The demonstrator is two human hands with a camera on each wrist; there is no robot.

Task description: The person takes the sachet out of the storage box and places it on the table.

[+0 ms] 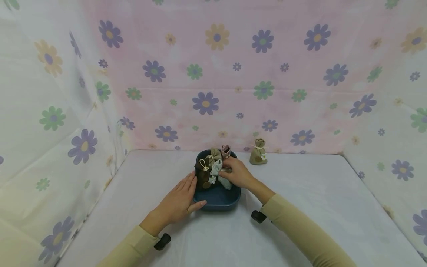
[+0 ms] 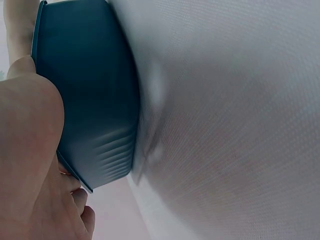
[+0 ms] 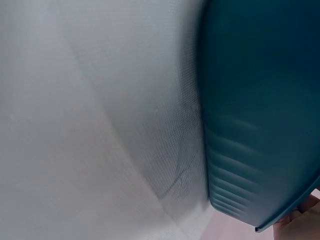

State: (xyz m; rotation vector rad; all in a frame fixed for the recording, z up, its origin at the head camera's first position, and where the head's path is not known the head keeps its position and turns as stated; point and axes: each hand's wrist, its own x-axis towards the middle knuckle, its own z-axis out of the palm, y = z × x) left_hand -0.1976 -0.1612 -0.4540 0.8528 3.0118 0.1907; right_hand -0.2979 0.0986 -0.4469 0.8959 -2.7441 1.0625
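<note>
A blue plastic bin (image 1: 217, 206) stands on the table with several small drawstring pouches inside. My left hand (image 1: 177, 201) rests along its left side, fingers straight and thumb at the front rim; the left wrist view shows the palm over the bin wall (image 2: 85, 75). Reaching in from the right, my right hand (image 1: 241, 173) pinches a pale pouch (image 1: 225, 183) near its gathered neck. A dark brown pouch (image 1: 202, 178) with a cord loop leans at the left, a tan pouch (image 1: 215, 152) behind, and a pinkish one (image 1: 226, 150) at the back right. Only right fingertips (image 3: 302, 222) show in the right wrist view.
Outside the bin, an olive-brown pouch (image 1: 258, 155) with a white flower stands upright at the back right. White cloth covers the table (image 1: 310, 185). Flower-printed curtains (image 1: 233, 81) close off the back and both sides.
</note>
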